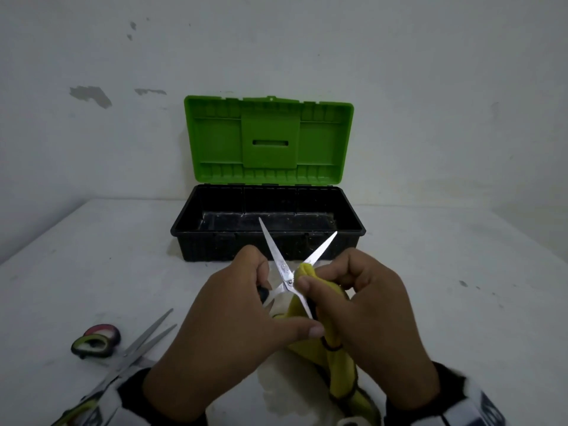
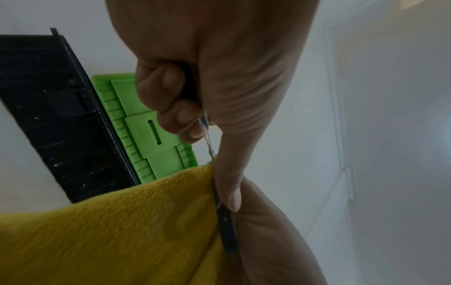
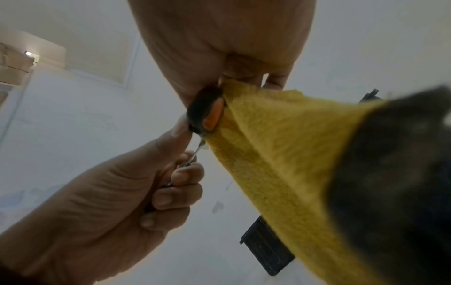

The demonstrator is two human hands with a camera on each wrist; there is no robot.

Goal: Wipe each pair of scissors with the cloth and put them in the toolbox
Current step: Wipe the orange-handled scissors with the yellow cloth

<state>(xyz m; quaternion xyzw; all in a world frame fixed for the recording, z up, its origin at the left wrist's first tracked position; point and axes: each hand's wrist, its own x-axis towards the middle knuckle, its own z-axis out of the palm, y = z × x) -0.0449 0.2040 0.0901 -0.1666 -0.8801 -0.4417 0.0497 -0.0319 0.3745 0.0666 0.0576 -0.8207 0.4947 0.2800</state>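
Note:
I hold a pair of steel scissors [image 1: 278, 256] in front of the toolbox [image 1: 358, 232], blades spread and pointing up. My left hand [image 1: 267, 298] grips one black handle, and its thumb reaches across to the other handle [image 2: 228, 231]. My right hand [image 1: 312, 279] pinches the yellow cloth [image 1: 336, 361] around one blade close to the pivot. The rest of the cloth hangs down to the table. In the right wrist view the handle [image 3: 205, 110] shows an orange inlay beside the cloth [image 3: 280, 144]. The black toolbox stands with its green lid [image 1: 215, 133] raised.
More scissors lie on the white table at the lower left: a long-bladed pair [image 1: 147, 335] and green and pink handle loops [image 1: 93, 344]. A stained white wall rises right behind the toolbox. The table's left edge runs diagonally at far left.

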